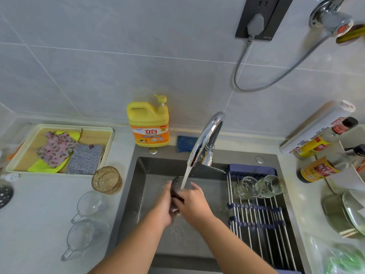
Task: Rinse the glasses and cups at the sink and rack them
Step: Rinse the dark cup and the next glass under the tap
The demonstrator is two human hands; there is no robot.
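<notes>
Over the dark sink (pixel 142 175) both my hands wrap a dark smoky glass (pixel 177 186), its mouth tilted up under the water stream from the chrome faucet (pixel 207 135). My left hand (pixel 163 204) grips its left side and my right hand (pixel 192 204) its right side and base. Two clear glasses (pixel 247 187) (pixel 271 185) lie on their sides at the far end of the roll-up rack (pixel 260 218) across the sink's right half. On the counter left of the sink stand an amber patterned glass (pixel 106 179) and two clear handled cups (pixel 88 204) (pixel 85 237).
A yellow detergent bottle (pixel 148 123) and a blue sponge (pixel 186 143) sit behind the sink. A tray of folded cloths (pixel 59 149) lies far left. Sauce bottles (pixel 320 169), a foil roll (pixel 316 127) and a pot with a glass lid (pixel 347 214) crowd the right counter.
</notes>
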